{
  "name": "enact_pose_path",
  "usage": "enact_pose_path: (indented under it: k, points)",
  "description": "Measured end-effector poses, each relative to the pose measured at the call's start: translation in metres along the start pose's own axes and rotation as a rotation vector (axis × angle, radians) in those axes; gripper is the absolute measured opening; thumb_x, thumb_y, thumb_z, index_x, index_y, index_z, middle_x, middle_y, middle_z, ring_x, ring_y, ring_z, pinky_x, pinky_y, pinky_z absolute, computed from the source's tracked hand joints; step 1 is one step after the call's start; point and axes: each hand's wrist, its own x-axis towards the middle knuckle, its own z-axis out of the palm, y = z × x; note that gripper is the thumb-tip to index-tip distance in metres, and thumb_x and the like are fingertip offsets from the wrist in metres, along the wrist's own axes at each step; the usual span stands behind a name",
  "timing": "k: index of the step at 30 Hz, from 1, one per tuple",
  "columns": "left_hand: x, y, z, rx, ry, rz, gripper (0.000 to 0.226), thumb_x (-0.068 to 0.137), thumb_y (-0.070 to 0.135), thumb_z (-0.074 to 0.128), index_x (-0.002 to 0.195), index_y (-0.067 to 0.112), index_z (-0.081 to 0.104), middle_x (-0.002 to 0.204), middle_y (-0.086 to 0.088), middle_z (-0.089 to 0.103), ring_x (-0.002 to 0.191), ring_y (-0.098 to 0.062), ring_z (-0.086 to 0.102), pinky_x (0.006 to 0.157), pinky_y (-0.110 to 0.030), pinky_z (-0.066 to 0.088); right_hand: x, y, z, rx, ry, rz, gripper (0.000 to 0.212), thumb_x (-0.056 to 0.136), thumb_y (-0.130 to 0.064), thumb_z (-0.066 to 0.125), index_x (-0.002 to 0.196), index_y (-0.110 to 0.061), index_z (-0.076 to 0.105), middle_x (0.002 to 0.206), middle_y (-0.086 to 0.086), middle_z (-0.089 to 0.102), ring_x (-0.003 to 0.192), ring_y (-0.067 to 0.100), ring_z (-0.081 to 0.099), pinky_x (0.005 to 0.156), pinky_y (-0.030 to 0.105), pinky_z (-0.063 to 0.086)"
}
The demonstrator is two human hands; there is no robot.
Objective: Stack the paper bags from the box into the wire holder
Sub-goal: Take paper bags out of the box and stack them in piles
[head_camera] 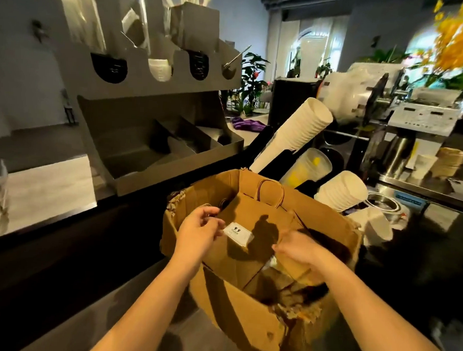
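A brown paper bag (252,216) with twisted handles stands tilted inside the torn cardboard box (244,318). The left hand (198,228) pinches the bag's left edge in a narrow grip. The right hand (300,250) is blurred, and its grip seems to hold the right edge.

Hidden and blurred parts around the box (244,318)
The paper bag (249,222) covers most of the box's inside; what lies beneath is dark and smeared. The right hand (299,250) is motion-blurred, so its grip cannot be told. The left hand (198,227) curls at the bag's edge, fingertips hidden. Fine print on the label (238,233) is unreadable.
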Motion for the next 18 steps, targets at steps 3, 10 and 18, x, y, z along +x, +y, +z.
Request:
enact_pose_path:
  k: [3, 10, 18]
  points:
    - [0.041, -0.007, 0.006, 0.078, 0.012, 0.022, 0.026, 0.096, 0.012, 0.047, 0.119, 0.023, 0.052, 0.092, 0.004, 0.064, 0.080, -0.008, 0.065, 0.075, -0.025, 0.055, 0.024, 0.000, -0.001, 0.065, -0.098, 0.172, 0.011, 0.085, -0.026, 0.059, 0.087, -0.027, 0.048, 0.071, -0.007, 0.042, 0.059, 0.007, 0.041, 0.056, 0.023, 0.039]
    - [0.078, -0.028, 0.016, 0.193, 0.004, 0.018, 0.030, 0.094, 0.007, 0.046, 0.119, 0.020, 0.056, 0.091, 0.007, 0.063, 0.076, -0.005, 0.064, 0.070, -0.019, 0.053, 0.056, 0.001, 0.012, 0.754, -0.060, 0.382, 0.055, 0.085, -0.011, 0.066, 0.133, 0.002, 0.042, 0.123, 0.025, 0.056, 0.111, 0.034, 0.057, 0.087, 0.041, 0.051]
    - [0.067, -0.031, 0.010, 0.120, 0.144, -0.068, 0.028, 0.093, 0.004, 0.048, 0.108, 0.024, 0.060, 0.092, 0.006, 0.064, 0.081, -0.004, 0.063, 0.082, -0.030, 0.056, 0.060, -0.016, 0.043, 0.822, -0.079, 0.264, 0.056, 0.075, 0.006, 0.072, 0.121, -0.020, 0.053, 0.114, 0.008, 0.063, 0.107, 0.025, 0.059, 0.077, 0.034, 0.054]
